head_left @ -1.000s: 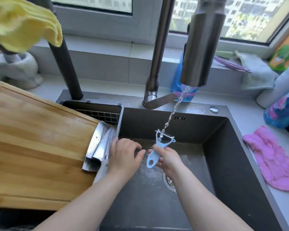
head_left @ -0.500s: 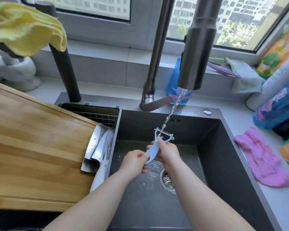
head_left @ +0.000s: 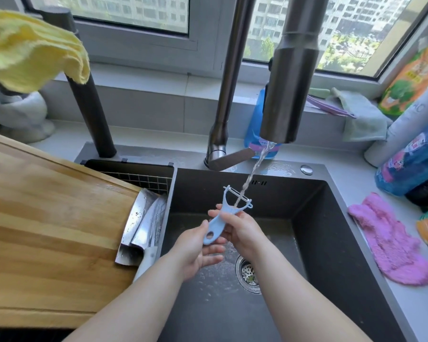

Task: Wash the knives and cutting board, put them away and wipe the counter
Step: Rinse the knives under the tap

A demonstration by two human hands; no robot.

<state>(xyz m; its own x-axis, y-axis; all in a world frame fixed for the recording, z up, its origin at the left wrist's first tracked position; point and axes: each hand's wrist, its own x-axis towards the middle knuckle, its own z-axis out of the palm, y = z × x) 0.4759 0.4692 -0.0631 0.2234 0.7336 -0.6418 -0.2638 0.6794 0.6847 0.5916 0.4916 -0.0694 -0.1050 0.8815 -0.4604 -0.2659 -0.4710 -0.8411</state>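
- L hand (head_left: 198, 248) had left the knives (head_left: 140, 225) & come under the peeler (head_left: 216, 224): palm up, fingers loose & apart, cupped below the handle end.
- R hand (head_left: 244, 228): grip clamped on peeler's neck.
- Peeler: pale blue plastic, hole in handle end, blade head in the faucet (head_left: 289, 95) stream, over the sink (head_left: 344, 243).
- Long axis tilted: head pointed up-right, handle down-left.
- Knives lay at cutting board (head_left: 47, 218) edge, beside sink.

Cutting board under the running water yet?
No, the cutting board sits left of the sink; the stream falls on the blue peeler.
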